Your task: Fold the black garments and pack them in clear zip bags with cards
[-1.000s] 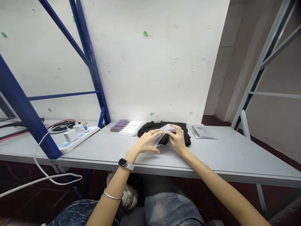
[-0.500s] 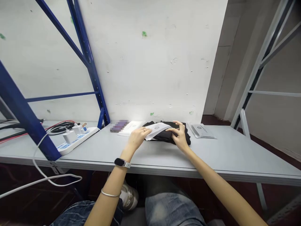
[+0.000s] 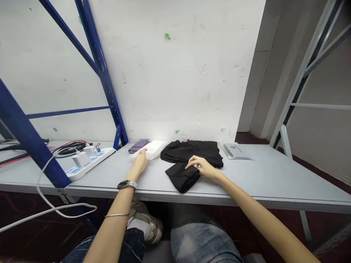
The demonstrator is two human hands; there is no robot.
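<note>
My left hand (image 3: 139,163) is at the left side of the table, its fingers closed on the edge of a white packet (image 3: 155,149); motion blur hides the exact grip. It is not clear whether one packet or more lie there. My right hand (image 3: 202,167) pinches a small folded black cloth (image 3: 182,179) near the table's front edge. Behind that cloth lies a larger folded stack of black fabric (image 3: 192,150), with the smaller piece touching its front. Printed pale packets (image 3: 236,151) rest to the right of the fabric.
A phone (image 3: 139,145) lies at the back left, beside the white packet. Farther left, a power strip (image 3: 91,162) with white plugs and cables sits by a blue rack post (image 3: 30,131). A white wall panel (image 3: 175,73) stands behind the grey table (image 3: 263,175).
My left hand has moved left with the white packet, away from the black fabric. My right hand has drawn a small folded black cloth forward from the stack.
</note>
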